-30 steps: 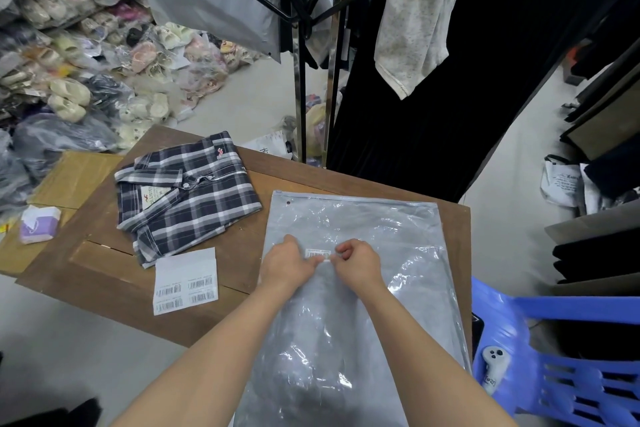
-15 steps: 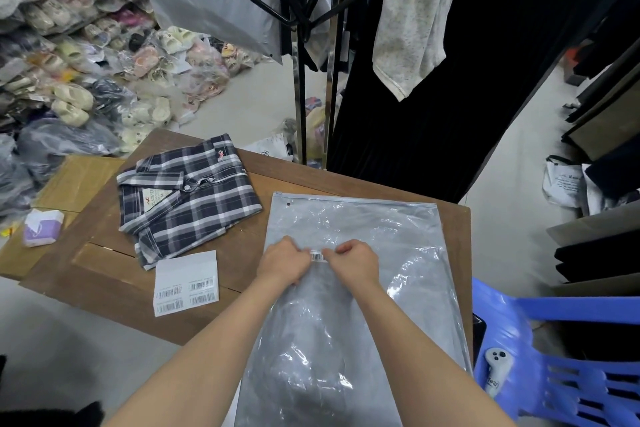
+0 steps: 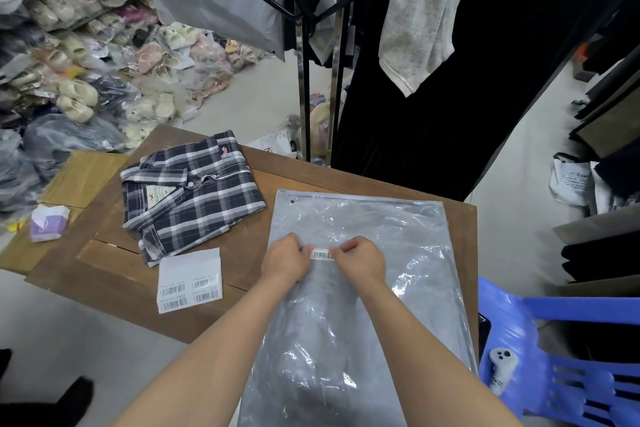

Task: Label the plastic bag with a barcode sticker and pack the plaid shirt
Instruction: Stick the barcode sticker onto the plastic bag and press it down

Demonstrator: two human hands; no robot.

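Note:
A grey, glossy plastic bag (image 3: 363, 288) lies flat on the wooden table (image 3: 114, 274), its near end hanging over the front edge. A white barcode sticker (image 3: 322, 255) sits on the middle of the bag. My left hand (image 3: 285, 258) pinches the sticker's left end and my right hand (image 3: 362, 258) pinches its right end. The folded plaid shirt (image 3: 190, 198), dark with white stripes, lies on the table to the left of the bag. A white sheet of barcode stickers (image 3: 188, 281) lies in front of the shirt.
A blue plastic chair (image 3: 571, 357) with a white controller (image 3: 500, 371) on it stands at the right. A black metal rack (image 3: 304, 45) with hanging clothes rises behind the table. Bagged slippers (image 3: 86, 55) are piled at the left. A purple tissue pack (image 3: 48, 224) lies on a cardboard box.
My hands have drawn slightly apart, so more of the sticker with its barcode shows between them. Shirt, bag and sticker sheet have not moved.

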